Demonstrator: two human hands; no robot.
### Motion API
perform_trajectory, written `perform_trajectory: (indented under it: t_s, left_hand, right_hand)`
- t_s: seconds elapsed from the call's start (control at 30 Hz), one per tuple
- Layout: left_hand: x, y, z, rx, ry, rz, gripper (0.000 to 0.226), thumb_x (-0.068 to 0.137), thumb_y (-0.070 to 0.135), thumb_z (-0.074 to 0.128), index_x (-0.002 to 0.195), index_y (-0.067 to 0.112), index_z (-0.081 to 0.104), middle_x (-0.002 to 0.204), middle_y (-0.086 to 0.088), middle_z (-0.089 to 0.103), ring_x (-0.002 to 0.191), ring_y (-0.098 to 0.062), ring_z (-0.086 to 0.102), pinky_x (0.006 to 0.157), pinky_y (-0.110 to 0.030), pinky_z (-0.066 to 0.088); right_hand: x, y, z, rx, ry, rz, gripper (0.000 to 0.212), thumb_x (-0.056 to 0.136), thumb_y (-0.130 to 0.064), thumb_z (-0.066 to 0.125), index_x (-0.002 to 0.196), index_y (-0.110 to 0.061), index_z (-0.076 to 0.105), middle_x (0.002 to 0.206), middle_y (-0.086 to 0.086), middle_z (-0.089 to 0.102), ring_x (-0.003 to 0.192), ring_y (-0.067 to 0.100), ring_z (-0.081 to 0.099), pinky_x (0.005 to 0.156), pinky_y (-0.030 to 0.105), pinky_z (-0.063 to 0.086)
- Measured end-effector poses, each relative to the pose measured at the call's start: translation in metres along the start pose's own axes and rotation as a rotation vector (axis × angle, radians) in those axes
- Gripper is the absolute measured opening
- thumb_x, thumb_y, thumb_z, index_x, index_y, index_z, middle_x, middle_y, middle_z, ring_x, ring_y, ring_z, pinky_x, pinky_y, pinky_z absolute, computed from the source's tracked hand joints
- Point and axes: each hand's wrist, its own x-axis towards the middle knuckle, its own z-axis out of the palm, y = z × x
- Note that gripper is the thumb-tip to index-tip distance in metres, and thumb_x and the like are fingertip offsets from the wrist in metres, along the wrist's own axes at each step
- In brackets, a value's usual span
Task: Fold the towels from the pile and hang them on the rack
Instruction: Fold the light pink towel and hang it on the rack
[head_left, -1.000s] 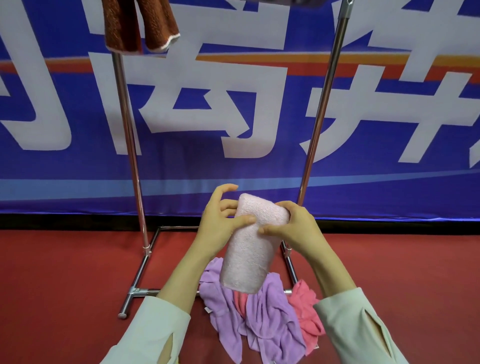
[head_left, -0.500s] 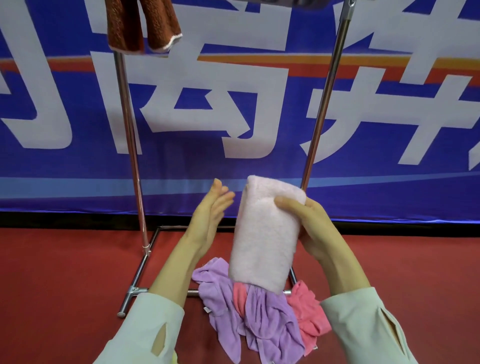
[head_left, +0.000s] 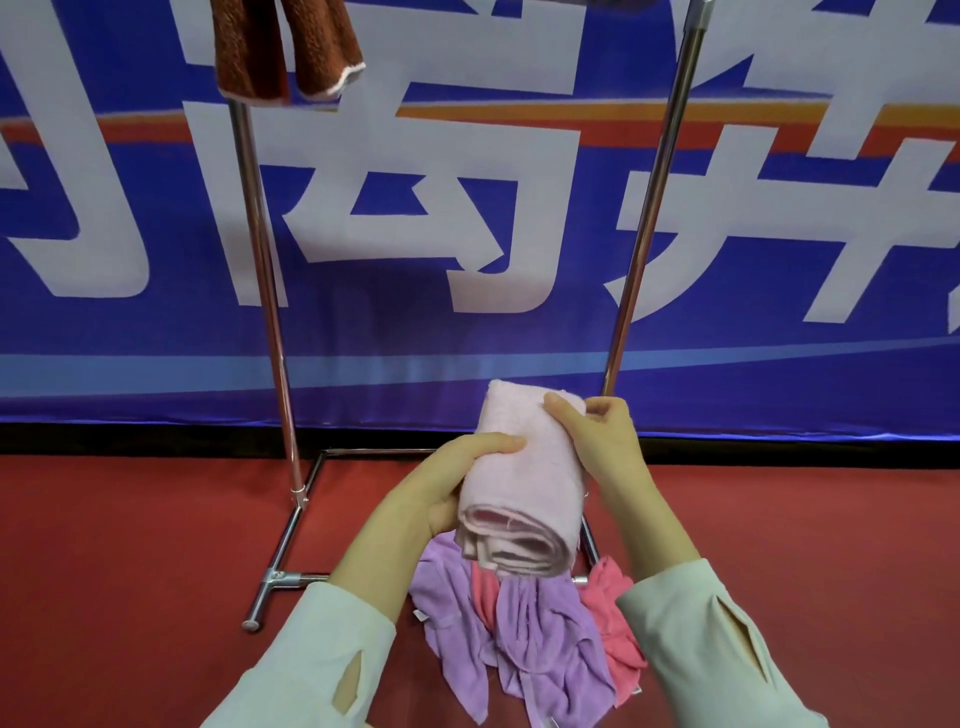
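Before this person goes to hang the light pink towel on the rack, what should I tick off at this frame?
1. Grip: left hand and right hand both grip the folded pale pink terry towel: ok.
2. Fold: layers lie bundled together at the near end: ok.
3. Free spot on the top bar of the chrome metal rack: bar out of view: cannot tell.
4. Dark brown fleece towel hangs at upper left, away from the hands: ok.
5. Held towel is raised above the pile of lilac and pink cloths on the floor: ok.
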Motion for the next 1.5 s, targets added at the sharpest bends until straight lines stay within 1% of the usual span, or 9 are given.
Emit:
perform_trajectory:
  t_s: [0.2, 0.3, 0.4, 0.5, 0.77, 0.9, 1.1, 1.3, 1.5]
  left_hand:
    - [0.016, -0.003, -0.017, -0.053, 0.161, 0.025, 0.049, 0.080, 0.022, 0.070, 0.122, -0.002, 0.060, 0.113, -0.024, 0.067, 0.108, -0.036, 0.064, 0.101, -0.048, 0.046]
    - [0.019, -0.005, -0.019, -0.041, 0.198, 0.018, 0.052, 0.080, 0.024, 0.072, 0.122, -0.003, 0.060, 0.112, -0.025, 0.067, 0.105, -0.036, 0.066, 0.098, -0.047, 0.049]
    - [0.019, -0.006, -0.020, -0.088, 0.164, -0.003, 0.055, 0.080, 0.029, 0.072, 0.122, -0.004, 0.059, 0.112, -0.026, 0.066, 0.104, -0.036, 0.066, 0.096, -0.046, 0.050]
    - [0.018, -0.006, -0.020, -0.145, 0.086, -0.015, 0.046, 0.086, 0.033, 0.064, 0.115, -0.003, 0.063, 0.108, -0.024, 0.068, 0.096, -0.034, 0.068, 0.090, -0.042, 0.052]
    - [0.017, -0.004, -0.023, -0.190, 0.050, -0.024, 0.042, 0.082, 0.029, 0.066, 0.109, -0.004, 0.065, 0.102, -0.024, 0.067, 0.092, -0.036, 0.067, 0.087, -0.043, 0.054]
    - [0.019, -0.005, -0.027, -0.140, 0.099, -0.036, 0.050, 0.067, 0.014, 0.075, 0.112, -0.003, 0.062, 0.101, -0.023, 0.064, 0.093, -0.036, 0.063, 0.101, -0.045, 0.047]
    - [0.022, -0.006, -0.030, -0.130, 0.226, 0.069, 0.040, 0.075, 0.001, 0.066, 0.114, -0.008, 0.060, 0.102, -0.027, 0.067, 0.091, -0.038, 0.066, 0.090, -0.049, 0.053]
    - [0.014, -0.003, -0.024, 0.265, 0.137, 0.403, 0.064, 0.066, 0.001, 0.069, 0.126, 0.017, 0.053, 0.114, -0.009, 0.069, 0.104, -0.025, 0.067, 0.092, -0.044, 0.053]
    - [0.007, -0.003, -0.020, 0.591, 0.072, 0.448, 0.077, 0.062, 0.007, 0.067, 0.132, 0.031, 0.046, 0.121, 0.006, 0.063, 0.110, -0.010, 0.062, 0.091, -0.030, 0.051]
  right_hand:
    - [0.003, 0.008, 0.000, -0.180, -0.246, 0.167, 0.060, 0.065, -0.070, 0.070, 0.074, -0.020, 0.038, 0.071, -0.003, 0.041, 0.058, 0.012, 0.043, 0.054, 0.026, 0.035]
    - [-0.001, 0.009, 0.000, -0.212, -0.352, 0.182, 0.069, 0.054, -0.067, 0.079, 0.091, -0.020, 0.044, 0.087, 0.001, 0.055, 0.070, 0.013, 0.055, 0.058, 0.026, 0.042]
    - [-0.003, 0.011, 0.002, -0.066, -0.388, 0.192, 0.077, 0.074, -0.025, 0.083, 0.130, -0.015, 0.030, 0.119, 0.013, 0.057, 0.093, 0.025, 0.063, 0.070, 0.033, 0.051]
    - [-0.006, 0.010, 0.006, 0.095, -0.345, 0.143, 0.074, 0.080, -0.006, 0.076, 0.133, -0.017, 0.025, 0.113, 0.012, 0.051, 0.088, 0.024, 0.061, 0.067, 0.029, 0.051]
    - [-0.014, 0.011, 0.018, 0.025, -0.337, 0.019, 0.070, 0.084, -0.007, 0.070, 0.131, -0.022, 0.021, 0.110, 0.013, 0.052, 0.103, 0.030, 0.061, 0.093, 0.046, 0.052]
    - [-0.015, 0.011, 0.021, -0.062, -0.395, -0.025, 0.068, 0.083, 0.000, 0.067, 0.130, -0.021, 0.022, 0.097, 0.010, 0.052, 0.089, 0.026, 0.057, 0.090, 0.049, 0.051]
    - [-0.013, 0.006, 0.005, -0.205, -0.479, 0.020, 0.071, 0.076, -0.017, 0.080, 0.127, -0.019, 0.032, 0.103, 0.011, 0.062, 0.087, 0.023, 0.064, 0.071, 0.035, 0.054]
    - [-0.005, 0.004, -0.001, 0.109, -0.266, 0.054, 0.050, 0.089, -0.034, 0.067, 0.129, -0.013, 0.045, 0.114, 0.009, 0.064, 0.091, 0.021, 0.063, 0.071, 0.028, 0.048]
    - [-0.001, -0.002, -0.014, 0.352, -0.209, 0.039, 0.037, 0.089, -0.027, 0.067, 0.122, -0.013, 0.058, 0.100, 0.004, 0.068, 0.072, 0.013, 0.062, 0.060, 0.025, 0.047]
